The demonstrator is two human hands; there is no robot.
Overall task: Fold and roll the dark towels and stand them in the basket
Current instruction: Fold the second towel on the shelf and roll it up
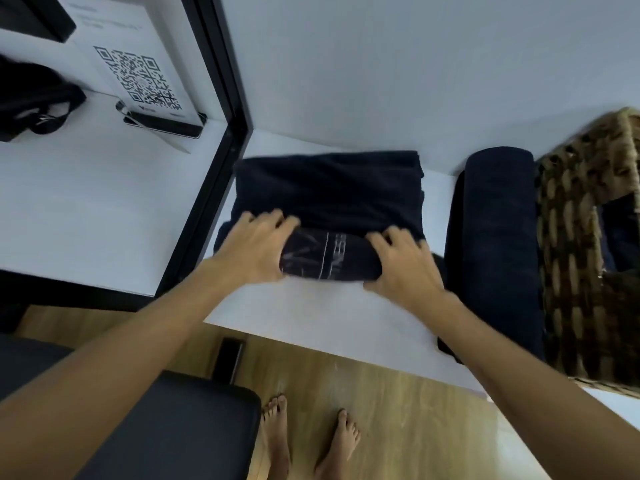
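Dark towel [329,188] lying folded flat on the white bench [311,320], its near end wound into a tight roll [325,256] that shows a pale woven band and lettering too blurred to read. The unrolled part stretches away from the person toward the white wall [381,64]. Left hand [256,247] cupped over the left end of the roll, fingers spread across its top; right hand [403,263] cupped over the right end in the same way — both hands press on and grip the roll, neither one closed into a fist.

To the right, well clear of the towel in work, a second dark towel [498,244] already rolled into a long cylinder lies on the bench, its length running away from the viewer, just beside the woven basket [581,271]. The basket — brown and tan wicker — stands at the right edge of the view; something dark shows through its opening, but what it is cannot be told.

To the left, a black frame post [221,81] divides off a neighbouring white surface carrying a stand-up card with a QR code [138,77] and a black bag [31,95]. Below the bench edge: wooden floor [398,410], the person's bare feet [304,441], and a dark padded seat [166,427].
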